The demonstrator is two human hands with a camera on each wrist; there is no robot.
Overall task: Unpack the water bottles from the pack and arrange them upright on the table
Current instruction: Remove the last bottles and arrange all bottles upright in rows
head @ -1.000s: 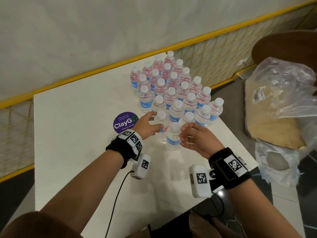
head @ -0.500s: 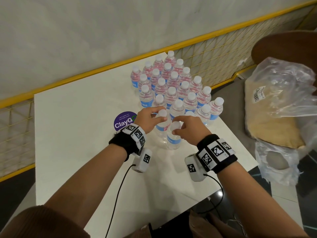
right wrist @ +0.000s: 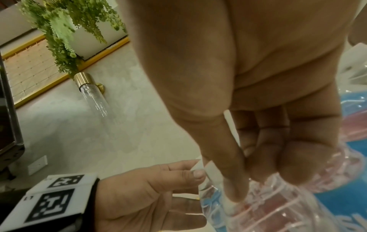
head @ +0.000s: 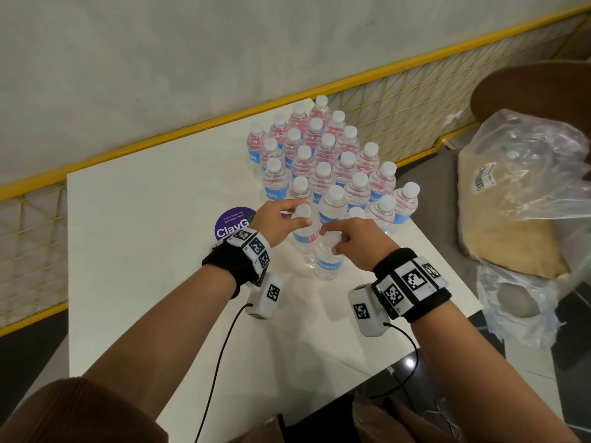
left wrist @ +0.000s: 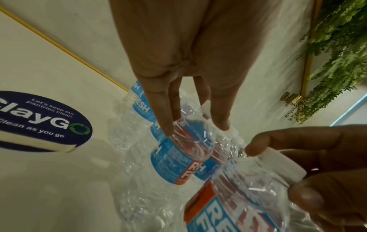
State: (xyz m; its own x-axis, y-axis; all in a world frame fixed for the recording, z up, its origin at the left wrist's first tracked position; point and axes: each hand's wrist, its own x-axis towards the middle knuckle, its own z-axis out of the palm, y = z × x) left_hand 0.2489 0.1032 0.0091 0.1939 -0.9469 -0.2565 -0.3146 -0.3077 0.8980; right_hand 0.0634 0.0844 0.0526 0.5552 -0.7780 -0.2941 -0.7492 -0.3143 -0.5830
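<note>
Several clear water bottles (head: 326, 155) with white caps and blue labels stand upright in rows on the white table (head: 144, 251). My left hand (head: 302, 213) grips the top of one front-row bottle (head: 305, 238); in the left wrist view its fingers (left wrist: 167, 130) curl round that bottle's neck (left wrist: 172, 158). My right hand (head: 331, 240) pinches the cap end of the nearest bottle (head: 327, 265), which stands upright just in front of the group. The right wrist view shows those fingers (right wrist: 294, 172) on the ribbed shoulder of the bottle (right wrist: 278, 208).
A round purple ClayGo sticker (head: 232, 223) lies left of my left hand. The crumpled clear pack wrap (head: 527, 193) sits on a brown seat off the table's right edge. A yellow-railed mesh barrier (head: 399, 100) runs behind the table. Wrist cables (head: 220, 346) hang near me.
My right hand has come in from the right and closed on the front bottle's top. My left hand has slid up to its bottle's cap.
</note>
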